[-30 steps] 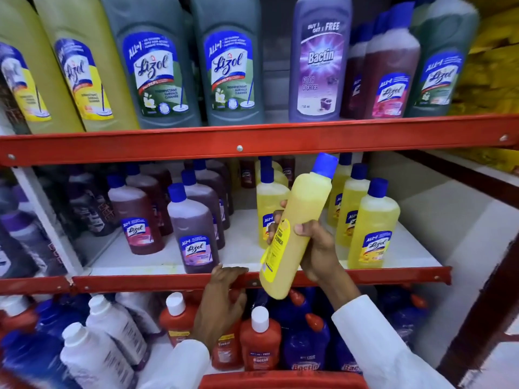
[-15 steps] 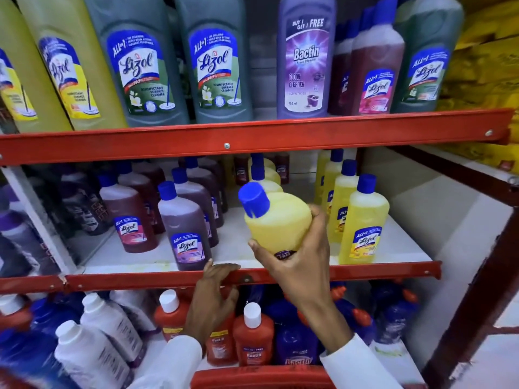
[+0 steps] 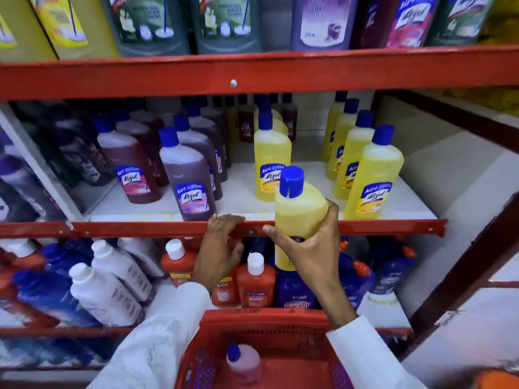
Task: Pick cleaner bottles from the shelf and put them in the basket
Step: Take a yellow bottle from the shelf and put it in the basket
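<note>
My right hand [image 3: 311,254] grips a yellow cleaner bottle [image 3: 297,211] with a blue cap, upright, in front of the middle shelf's red edge [image 3: 140,228] and above the red basket [image 3: 261,324]. My left hand [image 3: 219,248] rests flat on that red edge, fingers spread, holding nothing. The basket sits at the bottom centre and holds a pink bottle [image 3: 244,363] with a blue cap. More yellow bottles [image 3: 373,175] and purple bottles [image 3: 188,175] stand on the white middle shelf.
Large Lizol bottles [image 3: 151,21] line the top shelf behind a red rail [image 3: 252,74]. The bottom shelf holds white bottles [image 3: 104,293], orange Bactin bottles [image 3: 255,282] and blue ones. A dark red upright post [image 3: 463,265] stands at the right.
My right hand has pulled the yellow bottle off the shelf and down, turning it upright. The view has tilted downward, so the red basket shows. My left hand stays on the shelf edge.
</note>
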Demonstrator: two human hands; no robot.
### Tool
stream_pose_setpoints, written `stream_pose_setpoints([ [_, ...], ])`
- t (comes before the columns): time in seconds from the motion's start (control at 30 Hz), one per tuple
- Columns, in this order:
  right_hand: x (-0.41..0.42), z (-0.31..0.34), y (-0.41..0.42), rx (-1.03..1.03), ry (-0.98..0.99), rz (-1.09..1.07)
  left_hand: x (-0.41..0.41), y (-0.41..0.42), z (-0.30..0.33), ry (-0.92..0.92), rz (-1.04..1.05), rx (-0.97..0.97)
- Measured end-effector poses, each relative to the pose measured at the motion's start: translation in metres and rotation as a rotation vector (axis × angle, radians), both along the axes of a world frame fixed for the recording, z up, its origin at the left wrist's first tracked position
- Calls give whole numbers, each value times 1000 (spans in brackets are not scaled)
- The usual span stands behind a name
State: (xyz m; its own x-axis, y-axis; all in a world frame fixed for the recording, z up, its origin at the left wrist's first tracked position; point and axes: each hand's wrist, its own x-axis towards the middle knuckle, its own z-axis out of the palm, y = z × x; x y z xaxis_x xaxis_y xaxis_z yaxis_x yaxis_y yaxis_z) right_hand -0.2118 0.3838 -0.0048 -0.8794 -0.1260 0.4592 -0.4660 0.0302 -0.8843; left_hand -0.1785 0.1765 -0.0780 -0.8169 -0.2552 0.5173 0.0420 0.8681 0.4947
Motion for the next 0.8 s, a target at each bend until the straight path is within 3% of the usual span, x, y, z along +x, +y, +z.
stream_pose_setpoints([
  [0.1,5,-22,7,3,-76,6,13,22,-1,-1,-12,40],
  [0.2,9,-44,15,9,-145,6,44,57,-23,-82,-267,160],
  [0.27,12,-64,20,43,-189,27,58,80,-40,-158,-333,245],
  [0.47,26,-135,41,105,-324,120,54,120,-81,-150,-244,557],
  [0.6,24,-192,64,304,-457,144,58,132,-144,-337,-155,607],
  [0.8,16,-261,75,651,-493,277,61,155,-228,-564,32,689],
])
